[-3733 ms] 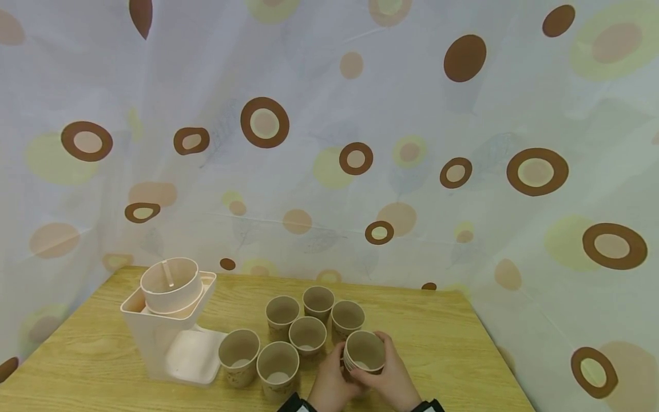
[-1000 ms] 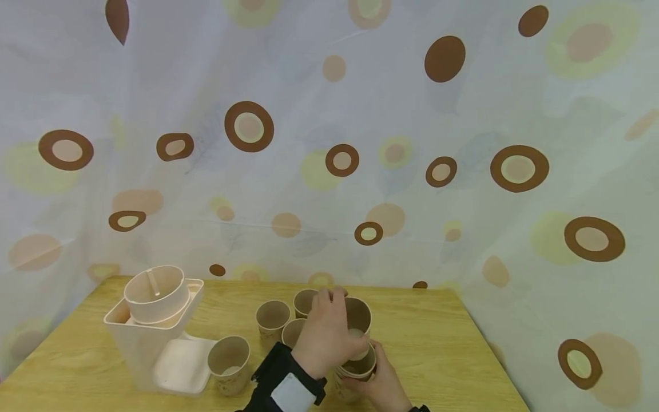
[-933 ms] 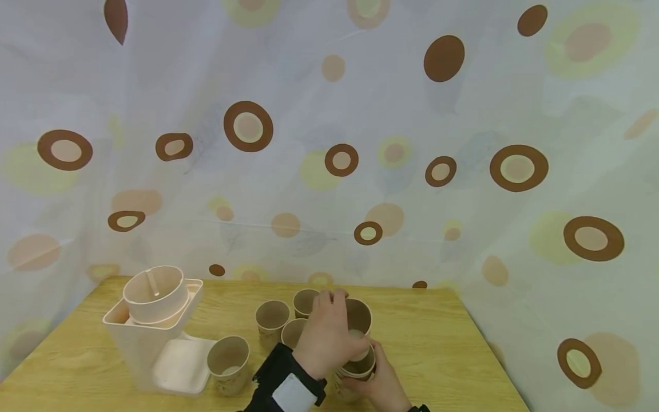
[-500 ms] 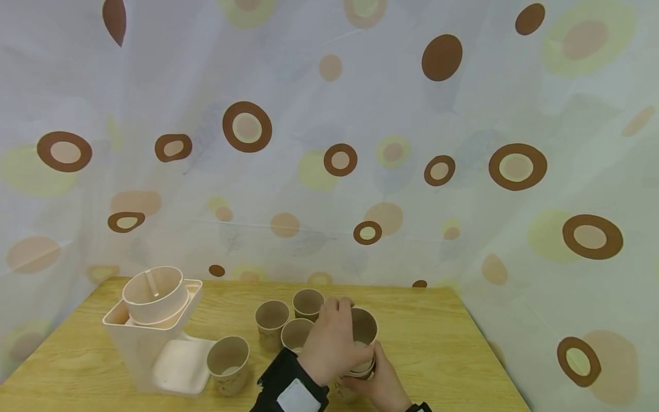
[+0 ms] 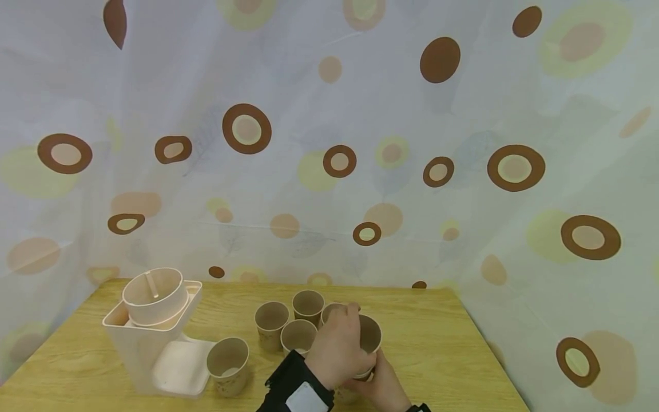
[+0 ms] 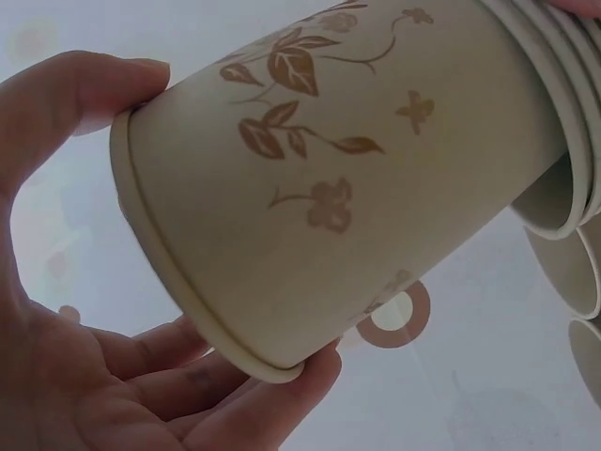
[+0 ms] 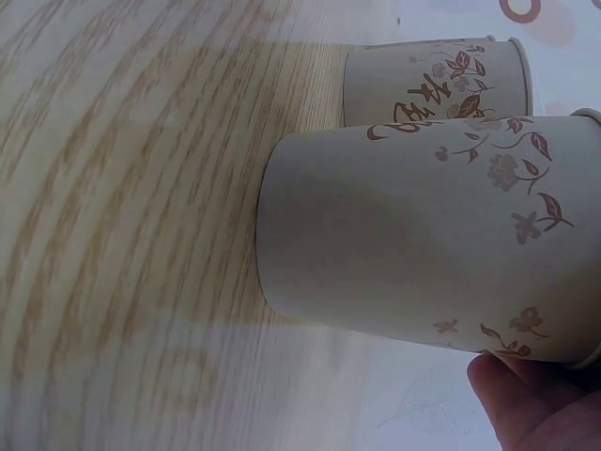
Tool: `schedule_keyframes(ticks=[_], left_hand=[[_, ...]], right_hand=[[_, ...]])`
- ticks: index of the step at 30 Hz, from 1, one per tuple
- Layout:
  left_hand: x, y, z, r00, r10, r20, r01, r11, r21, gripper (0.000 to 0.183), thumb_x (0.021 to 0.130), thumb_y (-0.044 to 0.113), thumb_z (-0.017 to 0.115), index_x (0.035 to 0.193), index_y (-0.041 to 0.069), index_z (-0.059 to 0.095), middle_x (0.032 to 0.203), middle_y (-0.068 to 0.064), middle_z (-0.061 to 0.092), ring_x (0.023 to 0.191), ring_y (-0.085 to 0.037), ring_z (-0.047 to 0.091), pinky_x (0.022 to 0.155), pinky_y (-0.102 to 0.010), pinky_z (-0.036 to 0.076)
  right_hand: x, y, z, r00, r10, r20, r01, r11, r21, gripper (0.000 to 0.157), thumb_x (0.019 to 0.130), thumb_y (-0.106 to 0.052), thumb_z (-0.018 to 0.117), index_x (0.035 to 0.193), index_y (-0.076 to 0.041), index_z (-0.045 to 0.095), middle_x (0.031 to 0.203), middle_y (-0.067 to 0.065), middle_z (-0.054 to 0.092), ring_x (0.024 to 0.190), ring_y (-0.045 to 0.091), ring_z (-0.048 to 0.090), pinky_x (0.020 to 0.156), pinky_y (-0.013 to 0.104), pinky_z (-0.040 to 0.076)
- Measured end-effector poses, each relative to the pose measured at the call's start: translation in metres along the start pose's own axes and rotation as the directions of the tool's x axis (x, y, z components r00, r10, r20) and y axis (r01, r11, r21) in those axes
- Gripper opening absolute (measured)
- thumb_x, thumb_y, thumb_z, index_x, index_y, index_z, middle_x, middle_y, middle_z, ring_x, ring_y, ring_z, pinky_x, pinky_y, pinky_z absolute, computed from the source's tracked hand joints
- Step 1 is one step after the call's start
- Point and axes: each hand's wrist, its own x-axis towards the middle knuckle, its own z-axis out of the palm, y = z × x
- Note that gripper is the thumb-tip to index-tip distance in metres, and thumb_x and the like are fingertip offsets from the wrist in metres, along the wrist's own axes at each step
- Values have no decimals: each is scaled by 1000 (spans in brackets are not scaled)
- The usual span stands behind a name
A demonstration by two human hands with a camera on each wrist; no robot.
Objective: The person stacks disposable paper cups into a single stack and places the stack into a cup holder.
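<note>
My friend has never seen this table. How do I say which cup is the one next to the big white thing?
On the wooden table, look left for the big white stand holding a round tub. Just right of its flat foot is a beige cup, open end up. It stands alone, while the other cups are bunched farther right.

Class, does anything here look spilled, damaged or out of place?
Nothing stands out: no spill or damage shows, the loose cups stand upright on the table, and the left hand holds one cup partly inside the stack.
</note>
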Motion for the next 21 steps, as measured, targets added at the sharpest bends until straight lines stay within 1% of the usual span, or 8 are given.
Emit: schedule_keyframes(ticks=[3, 5, 12, 16, 21], left_hand=[[0, -1, 3, 1000, 13, -2, -13, 1000, 1, 67, 67, 25, 75, 119, -9, 51, 102, -22, 61, 90, -29, 57, 59, -31, 53], [0, -1, 4, 1000, 15, 4, -15, 1000, -1, 66, 67, 25, 75, 118, -8, 51, 101, -21, 61, 87, -28, 57, 59, -30, 53], [1, -4, 8, 999, -1, 32, 1, 1000, -5, 65, 67, 26, 75, 118, -7, 51, 100, -20, 61, 87, -26, 57, 64, -31, 54], [1, -5, 10, 999, -11, 47, 11, 1000, 2, 64, 68, 27, 74, 117, -7, 52, 101, -19, 61, 87, -26, 56, 63, -31, 54], [2, -7, 12, 999, -17, 48, 17, 1000, 9, 63, 68, 28, 74, 116, -7, 53, 101, -19, 61, 87, -27, 57, 63, -32, 54]], right_hand=[[-1, 0, 0, 1000, 10, 20, -10, 1000, -10, 85, 76, -20, 75, 139, 10, 27, 133, 33, 46, 111, 36, 53, 85, 45, 52], [-1, 0, 0, 999, 23, 31, -23, 1000, -17, 86, 76, -22, 75, 139, 10, 25, 134, 34, 45, 111, 38, 53, 84, 46, 52], [0, 0, -1, 997, 54, 47, -54, 999, -1, 88, 77, -23, 74, 141, 9, 22, 135, 34, 43, 112, 38, 52, 84, 45, 53], [0, 0, -2, 997, 55, 57, -56, 998, 19, 89, 78, -22, 74, 142, 9, 21, 137, 35, 40, 114, 39, 51, 86, 47, 52], [0, 0, -3, 997, 55, 61, -56, 998, 21, 89, 78, -21, 73, 143, 9, 20, 136, 35, 42, 112, 38, 52, 86, 47, 50]])
